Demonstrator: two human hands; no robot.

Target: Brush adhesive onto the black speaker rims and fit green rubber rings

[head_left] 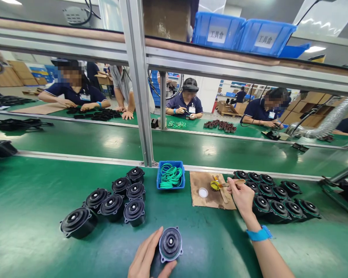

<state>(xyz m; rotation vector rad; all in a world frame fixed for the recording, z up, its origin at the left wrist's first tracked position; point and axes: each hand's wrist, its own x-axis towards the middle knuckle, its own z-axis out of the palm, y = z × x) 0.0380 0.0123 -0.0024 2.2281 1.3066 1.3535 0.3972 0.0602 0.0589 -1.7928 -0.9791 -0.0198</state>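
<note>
My left hand is closed around the side of a round black motor housing at the front edge of the view, thumb below and fingers at its left. My right hand, with a blue wristband, pinches the wooden handle of a small brush. The brush's tip is at a small pot of yellow paste. Beneath the pot lies a stained brown cardboard sheet, which also carries a flat wooden stick and a white round lid.
A blue bin contains green rubber rings. Several black housings stand to the left. On the right are several more housings with green rings. A metal post rises behind the bin. Co-workers sit across the green bench.
</note>
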